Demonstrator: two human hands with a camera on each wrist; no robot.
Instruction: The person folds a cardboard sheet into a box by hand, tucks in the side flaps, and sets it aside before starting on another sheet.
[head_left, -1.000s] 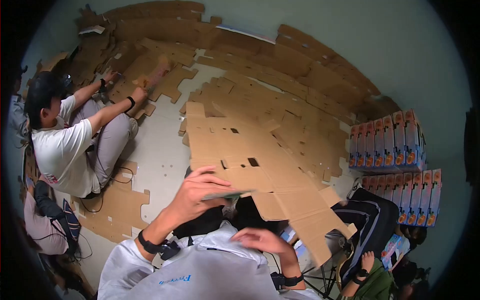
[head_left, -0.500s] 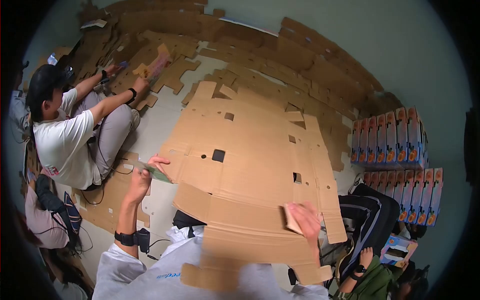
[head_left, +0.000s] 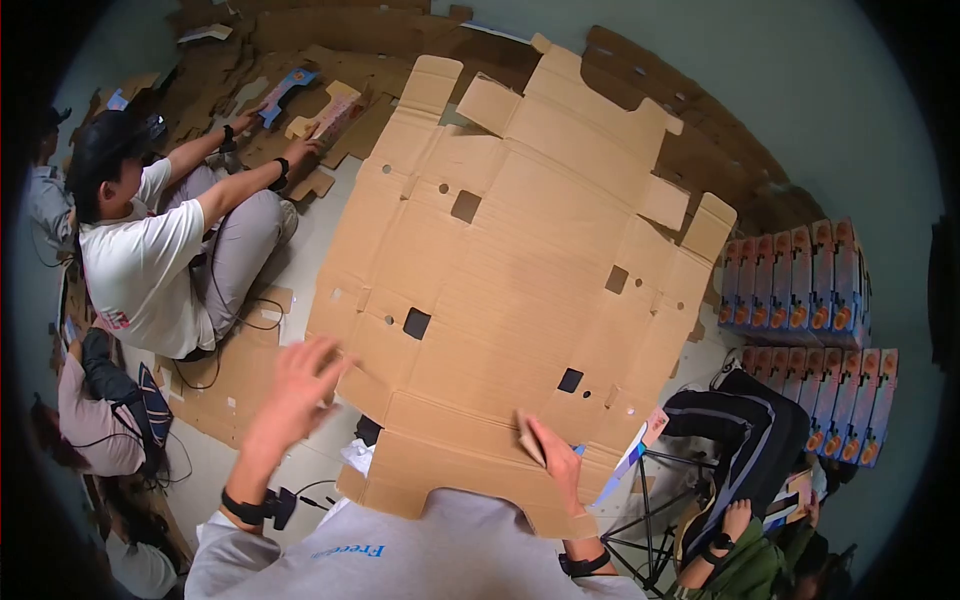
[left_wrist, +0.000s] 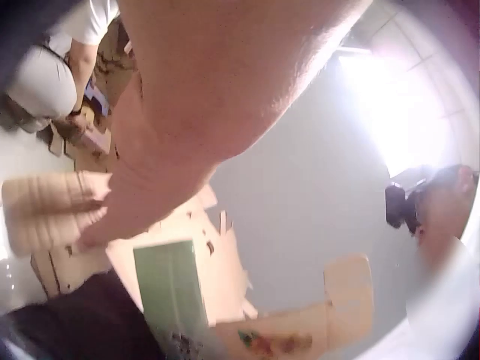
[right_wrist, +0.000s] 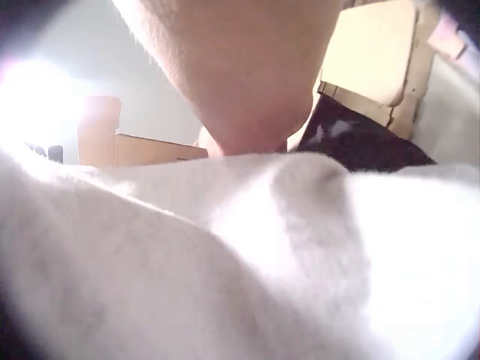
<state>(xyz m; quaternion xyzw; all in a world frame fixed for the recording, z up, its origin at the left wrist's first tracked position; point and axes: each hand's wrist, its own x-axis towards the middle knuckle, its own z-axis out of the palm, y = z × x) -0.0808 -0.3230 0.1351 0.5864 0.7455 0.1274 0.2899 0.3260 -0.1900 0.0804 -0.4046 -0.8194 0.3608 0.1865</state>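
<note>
A large flattened cardboard box [head_left: 510, 280], plain brown with square cut-outs and small round holes, spreads in front of my torso. Its lower edge overlaps my shirt. Beside its left edge is my left hand [head_left: 295, 395], blurred, its fingers spread apart. A green printed panel [left_wrist: 169, 289] of the box shows below that hand in the left wrist view. My right hand [head_left: 557, 462] grips the box at its lower right, by a small raised brown flap near the thumb. In the right wrist view, pale shirt cloth [right_wrist: 225, 232] hides most of that hand.
More flattened cardboard lies behind and along the wall. Two rows of printed boxes [head_left: 790, 280] stand at the right. A seated person [head_left: 150, 250] at left handles printed pieces. Another person's legs [head_left: 745, 425] and a black metal stand [head_left: 650, 510] are close on the right.
The cardboard box has swung round and spread out before me, rising higher in view. My left hand has come off its green flap; my right hand has moved from beside the box onto its lower right.
</note>
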